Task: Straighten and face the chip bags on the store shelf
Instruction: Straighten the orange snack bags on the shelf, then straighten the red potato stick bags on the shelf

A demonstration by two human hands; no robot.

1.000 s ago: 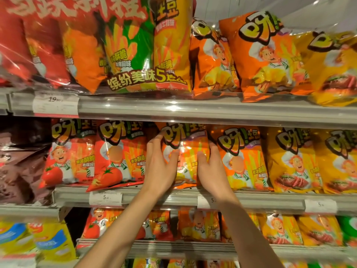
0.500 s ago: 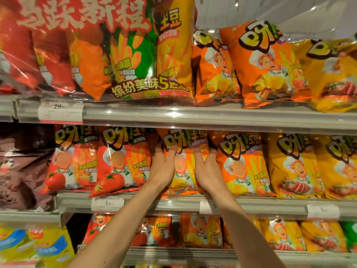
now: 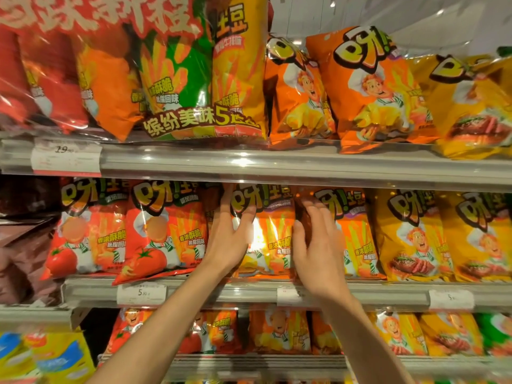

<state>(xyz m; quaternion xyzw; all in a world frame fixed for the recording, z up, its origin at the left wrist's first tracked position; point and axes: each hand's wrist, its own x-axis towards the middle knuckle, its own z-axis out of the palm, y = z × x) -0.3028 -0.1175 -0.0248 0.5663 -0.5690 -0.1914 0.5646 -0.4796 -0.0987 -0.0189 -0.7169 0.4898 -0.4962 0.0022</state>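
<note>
An orange chip bag (image 3: 267, 236) stands on the middle shelf (image 3: 221, 292), front facing out. My left hand (image 3: 227, 241) grips its left edge, fingers reaching up behind the edge and thumb across the logo. My right hand (image 3: 318, 250) holds the right edge, thumb on the front and fingers, blurred, in the gap beside the neighbouring orange bag (image 3: 353, 239). Two red tomato bags (image 3: 163, 231) stand to the left, the nearer one tilted with its bottom corner over the shelf lip. Yellow steak-flavour bags (image 3: 410, 236) stand to the right.
The upper shelf rail (image 3: 277, 167) sits just above the bag tops and carries large multipacks and orange bags (image 3: 368, 87). Dark brown bags (image 3: 22, 245) fill the far left. More small bags (image 3: 277, 331) line the shelf below. Price tags (image 3: 141, 293) hang on the rail.
Both hands have slid up the sides of the orange bag, from its lower half to near its top. The bag stays in its place on the shelf.
</note>
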